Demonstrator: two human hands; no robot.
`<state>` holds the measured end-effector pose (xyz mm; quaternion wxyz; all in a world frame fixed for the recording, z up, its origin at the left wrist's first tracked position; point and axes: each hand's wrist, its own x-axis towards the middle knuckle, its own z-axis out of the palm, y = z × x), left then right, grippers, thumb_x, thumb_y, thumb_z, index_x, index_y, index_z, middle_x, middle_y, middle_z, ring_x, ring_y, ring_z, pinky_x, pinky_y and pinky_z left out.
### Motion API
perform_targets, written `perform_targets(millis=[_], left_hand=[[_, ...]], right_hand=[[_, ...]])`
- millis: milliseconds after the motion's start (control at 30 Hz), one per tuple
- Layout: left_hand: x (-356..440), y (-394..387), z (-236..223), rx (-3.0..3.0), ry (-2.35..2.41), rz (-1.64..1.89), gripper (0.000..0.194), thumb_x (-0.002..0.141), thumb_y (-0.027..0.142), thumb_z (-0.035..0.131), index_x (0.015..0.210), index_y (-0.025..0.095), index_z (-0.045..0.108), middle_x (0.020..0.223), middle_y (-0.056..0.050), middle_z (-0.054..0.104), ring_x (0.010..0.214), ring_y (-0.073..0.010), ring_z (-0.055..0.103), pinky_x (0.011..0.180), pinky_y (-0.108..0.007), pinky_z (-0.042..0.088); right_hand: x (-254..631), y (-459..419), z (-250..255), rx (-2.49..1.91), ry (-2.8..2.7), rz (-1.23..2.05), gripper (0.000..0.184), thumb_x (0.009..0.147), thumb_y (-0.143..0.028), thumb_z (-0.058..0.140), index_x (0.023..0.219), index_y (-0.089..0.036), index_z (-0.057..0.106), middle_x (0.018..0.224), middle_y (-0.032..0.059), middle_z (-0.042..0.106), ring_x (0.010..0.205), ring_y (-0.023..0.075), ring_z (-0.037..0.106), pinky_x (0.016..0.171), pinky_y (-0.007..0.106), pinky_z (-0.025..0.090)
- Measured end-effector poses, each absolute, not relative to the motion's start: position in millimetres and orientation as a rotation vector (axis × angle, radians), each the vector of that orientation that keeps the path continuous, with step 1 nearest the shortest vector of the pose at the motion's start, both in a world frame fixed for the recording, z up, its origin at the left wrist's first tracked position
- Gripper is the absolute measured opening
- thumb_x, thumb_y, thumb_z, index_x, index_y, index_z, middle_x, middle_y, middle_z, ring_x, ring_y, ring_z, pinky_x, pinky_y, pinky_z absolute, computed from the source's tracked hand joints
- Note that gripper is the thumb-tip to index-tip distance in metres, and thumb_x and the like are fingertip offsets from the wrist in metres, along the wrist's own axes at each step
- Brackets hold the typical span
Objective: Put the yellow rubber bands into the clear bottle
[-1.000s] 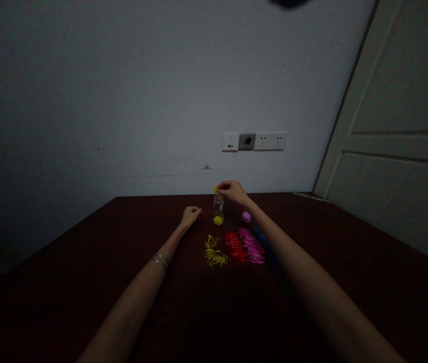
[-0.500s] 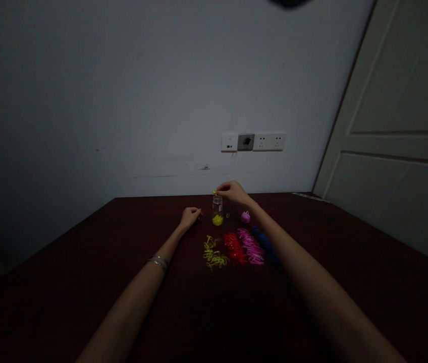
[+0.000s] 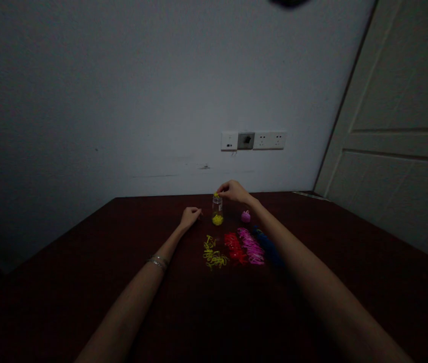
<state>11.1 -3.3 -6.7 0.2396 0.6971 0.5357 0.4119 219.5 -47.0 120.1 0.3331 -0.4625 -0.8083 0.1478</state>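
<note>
A small clear jar [image 3: 217,206] stands upright on the dark table, yellow rubber bands [image 3: 217,220] at its bottom. Over its mouth, my right hand [image 3: 233,191] pinches a small bunch of yellow rubber bands [image 3: 216,195] between thumb and fingers. My left hand [image 3: 190,217] rests on the table left of the jar, apart from it, fingers curled together with nothing visible in them. Nearer me lie a loose yellow pile of bands [image 3: 214,258], then red bands [image 3: 235,248], pink bands [image 3: 251,246] and blue bands [image 3: 267,244], the blue partly behind my right forearm.
A small round pink object [image 3: 246,217] with a loop on top sits right of the jar, close to my right forearm. The wall [image 3: 161,126] with sockets [image 3: 254,141] rises behind the table [image 3: 153,217]. A pale door [image 3: 395,126] stands at the right.
The yellow bands in my right hand have come down slightly to the jar's mouth. The single band that lay right of the jar no longer shows. My left hand has stayed still.
</note>
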Motion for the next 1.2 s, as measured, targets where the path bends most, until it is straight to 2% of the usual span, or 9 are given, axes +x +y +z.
perform_targets(millis=[400, 867, 1033, 1200], left_hand=[[11, -4, -6, 1.907, 1.49, 1.104, 0.032, 0.072, 0.035, 0.045, 0.063, 0.011, 0.065, 0.048, 0.0, 0.053, 0.049, -0.0108, 0.049, 0.051, -0.021, 0.034], [10, -2, -9, 1.883, 1.448, 1.166, 0.033, 0.071, 0.038, 0.047, 0.063, 0.012, 0.065, 0.046, 0.0, 0.053, 0.047, -0.0107, 0.048, 0.05, -0.021, 0.034], [7, 6, -14, 1.751, 1.42, 1.366, 0.028, 0.068, 0.035, 0.052, 0.069, 0.011, 0.066, 0.06, -0.002, 0.061, 0.054, -0.0107, 0.052, 0.053, -0.02, 0.038], [5, 14, -14, 1.583, 1.514, 1.371, 0.029, 0.071, 0.031, 0.051, 0.088, 0.011, 0.064, 0.06, -0.001, 0.059, 0.041, -0.0077, 0.044, 0.044, -0.02, 0.036]], right_hand=[[221, -43, 121, -1.216, -2.2, 0.305, 0.019, 0.07, -0.014, 0.058, 0.083, -0.009, 0.07, 0.078, 0.0084, 0.069, 0.065, 0.0128, 0.059, 0.059, 0.02, 0.042], [232, -44, 125, -1.198, -2.137, 0.271, 0.02, 0.068, -0.011, 0.054, 0.08, -0.01, 0.07, 0.074, 0.0064, 0.067, 0.064, 0.0119, 0.057, 0.059, 0.02, 0.042], [263, -67, 124, -1.213, -2.218, 0.378, 0.021, 0.067, -0.015, 0.053, 0.08, -0.009, 0.068, 0.073, 0.0067, 0.067, 0.065, 0.0132, 0.058, 0.06, 0.021, 0.043], [306, -95, 97, -1.323, -2.345, 0.571, 0.023, 0.064, -0.013, 0.05, 0.077, -0.012, 0.069, 0.072, 0.0056, 0.068, 0.066, 0.0145, 0.059, 0.061, 0.022, 0.043]])
